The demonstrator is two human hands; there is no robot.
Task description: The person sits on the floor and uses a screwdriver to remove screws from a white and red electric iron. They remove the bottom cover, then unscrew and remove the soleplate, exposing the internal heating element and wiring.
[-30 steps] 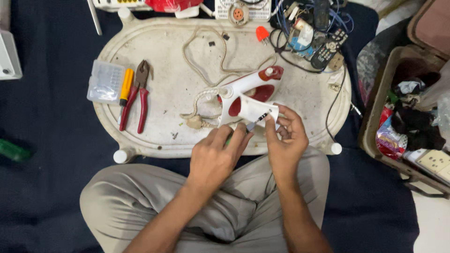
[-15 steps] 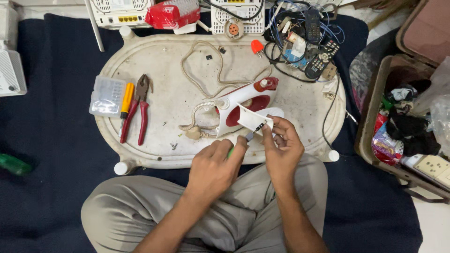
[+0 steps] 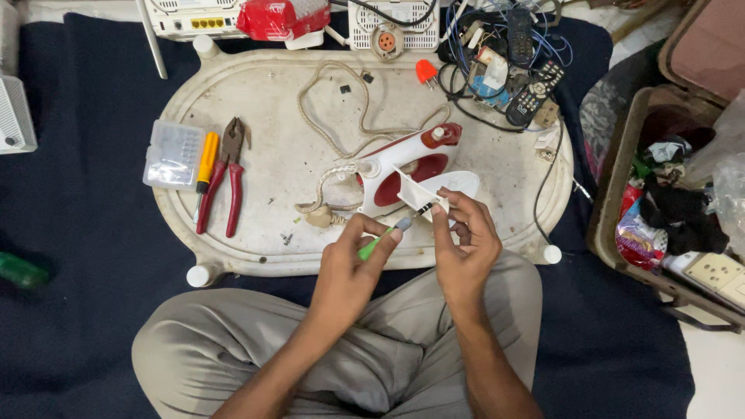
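A red and white clothes iron (image 3: 407, 167) lies on its side on an upturned white oval table top (image 3: 272, 155), its braided cord (image 3: 334, 116) looped behind it. My right hand (image 3: 463, 244) pinches a white plastic cover piece (image 3: 419, 192) at the iron's rear. My left hand (image 3: 353, 268) grips a green-handled screwdriver (image 3: 379, 240), its tip pointing at that cover. I sit cross-legged, both hands at the table's near edge.
Red-handled pliers (image 3: 226, 174), a yellow screwdriver (image 3: 206, 161) and a clear bit box (image 3: 174, 154) lie at the left. Tangled wires and remote controls (image 3: 512, 54) sit at the back right. An open case of clutter (image 3: 675, 202) stands at the right. White network boxes (image 3: 202, 17) line the back.
Both hands shifted slightly toward me, and the green screwdriver now shows in my left hand, its tip at the cover. The camera view moved a little downward.
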